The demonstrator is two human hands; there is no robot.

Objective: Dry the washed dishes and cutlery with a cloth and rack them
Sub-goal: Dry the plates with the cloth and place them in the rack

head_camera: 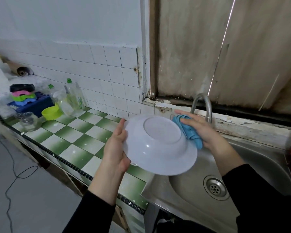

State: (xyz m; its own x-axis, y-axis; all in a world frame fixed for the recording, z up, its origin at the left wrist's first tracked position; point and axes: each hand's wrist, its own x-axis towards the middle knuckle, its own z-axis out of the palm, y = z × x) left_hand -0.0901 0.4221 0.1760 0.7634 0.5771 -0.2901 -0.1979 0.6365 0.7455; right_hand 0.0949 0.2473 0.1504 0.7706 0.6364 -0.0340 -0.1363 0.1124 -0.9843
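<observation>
Green-checked counter point(77, 132) sits at left. Beside it the left hand point(116, 148) grips the white plate point(160, 143) by its rim, underside up, over the sink point(259, 158) edge. The right hand point(202, 130) presses a blue cloth point(190, 133) to the plate's right side with straight fingers point(191, 122).

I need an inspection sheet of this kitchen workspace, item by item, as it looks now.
Surface: green-and-white tiled counter, white specks.
Job's things: white plate, underside towards the camera; blue cloth at its rim.
Clutter: glass jar, green bowl, soap bottle, blue crate at the counter's far end.
Hands: left hand grips the plate's rim; right hand presses the cloth on it.
Cables: black cable on the floor.
Surroundings: steel sink, tap, tiled wall.
</observation>
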